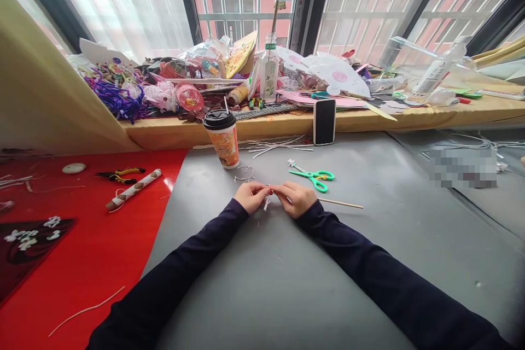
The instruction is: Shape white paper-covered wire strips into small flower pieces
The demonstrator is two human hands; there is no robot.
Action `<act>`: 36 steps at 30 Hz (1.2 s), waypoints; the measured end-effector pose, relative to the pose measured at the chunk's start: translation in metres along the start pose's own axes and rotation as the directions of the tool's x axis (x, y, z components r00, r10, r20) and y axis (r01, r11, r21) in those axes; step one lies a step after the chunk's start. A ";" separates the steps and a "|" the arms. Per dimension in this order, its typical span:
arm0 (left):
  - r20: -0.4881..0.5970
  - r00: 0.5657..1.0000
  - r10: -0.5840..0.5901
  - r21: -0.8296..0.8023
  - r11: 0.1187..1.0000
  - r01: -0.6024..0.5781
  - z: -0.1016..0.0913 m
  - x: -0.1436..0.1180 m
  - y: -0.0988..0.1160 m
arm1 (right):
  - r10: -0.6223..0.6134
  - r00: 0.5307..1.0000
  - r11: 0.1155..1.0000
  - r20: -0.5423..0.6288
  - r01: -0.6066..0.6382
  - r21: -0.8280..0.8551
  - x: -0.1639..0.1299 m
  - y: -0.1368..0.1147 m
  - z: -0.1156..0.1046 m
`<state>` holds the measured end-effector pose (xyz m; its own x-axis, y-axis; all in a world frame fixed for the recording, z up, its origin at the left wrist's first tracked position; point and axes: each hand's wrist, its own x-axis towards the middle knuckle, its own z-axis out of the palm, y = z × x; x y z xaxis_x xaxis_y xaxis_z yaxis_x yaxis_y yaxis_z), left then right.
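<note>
1. Held the left hand (253, 197) above the grey mat (283, 279), with thumb and forefinger pinched almost completely together on a small white piece (267, 203).
2. Held the right hand (296, 198) opposite, with fingers bent and thumb and forefinger brought close, meeting the left fingertips; could not tell whether gripping the piece or only touching it.
3. Had the small white piece between both hands, slanting down below the fingertips, too small for finer detail.
4. Had a thin curled wire (245, 173) lying just beyond the left hand.
5. Had green-handled scissors (319, 179) resting open beyond the right hand, with a little white flower (291, 163) just beside the blade tips.
6. Saw a slender stick (342, 203) reaching out past the right wrist, partly hidden there.
7. Had a lidded paper cup (223, 139) standing upright farther back, loose white strips (283, 145) to the right of it, and a phone (324, 122) propped against the sill edge.
8. Saw, on the red surface (123, 262) at left, yellow-and-black pliers (121, 175) near a white-wrapped tube (134, 190), with a pale strand (86, 313) well apart, nearer the body.
</note>
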<state>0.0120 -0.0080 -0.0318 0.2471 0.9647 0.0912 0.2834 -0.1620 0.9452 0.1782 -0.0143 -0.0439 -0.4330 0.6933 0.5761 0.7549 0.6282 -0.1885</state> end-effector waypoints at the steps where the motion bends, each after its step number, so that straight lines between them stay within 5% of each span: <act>1: -0.008 1.000 0.022 0.029 0.999 -0.022 0.000 0.000 0.000 | -0.003 1.000 1.000 0.003 0.003 0.001 0.000 0.000 0.000; 20: 0.016 0.999 0.034 0.146 0.989 -0.036 -0.006 0.002 -0.003 | 0.010 0.997 0.999 0.079 -0.005 -0.053 -0.001 0.001 0.001; 36: 0.034 0.998 -0.052 0.056 0.997 0.050 -0.005 0.003 0.001 | 0.054 0.991 0.996 0.124 -0.062 0.062 0.002 -0.001 -0.004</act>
<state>0.0085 -0.0047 -0.0291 0.2634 0.9642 0.0308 0.3469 -0.1245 0.9296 0.1790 -0.0148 -0.0398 -0.4498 0.7645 0.4617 0.7481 0.6049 -0.2728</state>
